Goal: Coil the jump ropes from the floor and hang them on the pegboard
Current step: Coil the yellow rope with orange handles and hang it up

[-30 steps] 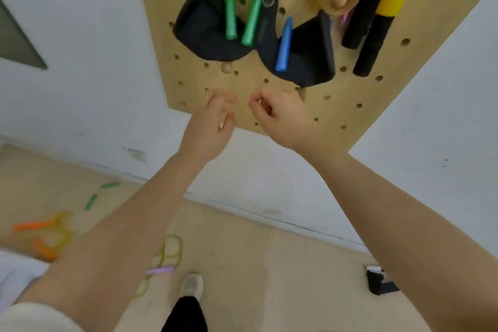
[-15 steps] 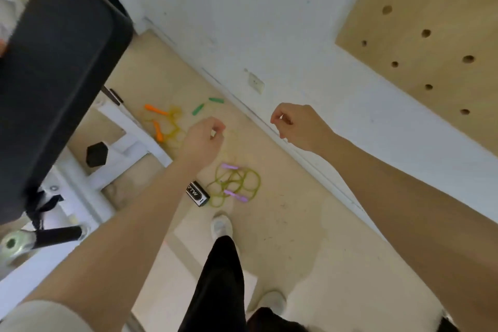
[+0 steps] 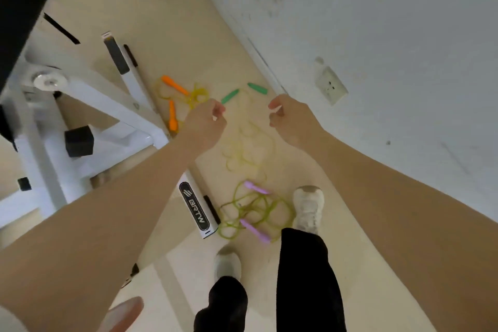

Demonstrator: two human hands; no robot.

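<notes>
Left hand: my left hand (image 3: pixel 206 122) was held out over the floor, fingers curled loosely inward; it gripped nothing that I could make out
Right hand: my right hand (image 3: pixel 289 118) was out beside it, well apart, fingers loosely curled too; nothing in it
Green-handled rope: the green-handled rope (image 3: pixel 244 140) lay sprawled on the floor below and between my hands; its two green handles lay near the wall
Purple-handled rope: the purple-handled rope (image 3: pixel 254 209) lay tangled nearer me than the green-handled rope, just beside my shoe (image 3: pixel 308 206)
Orange-handled rope: the orange-handled rope (image 3: pixel 179 98) lay left of the green-handled rope, against the white bench frame (image 3: pixel 113 105)
Wall socket: the wall socket (image 3: pixel 331 85) sat right of the green-handled rope
</notes>
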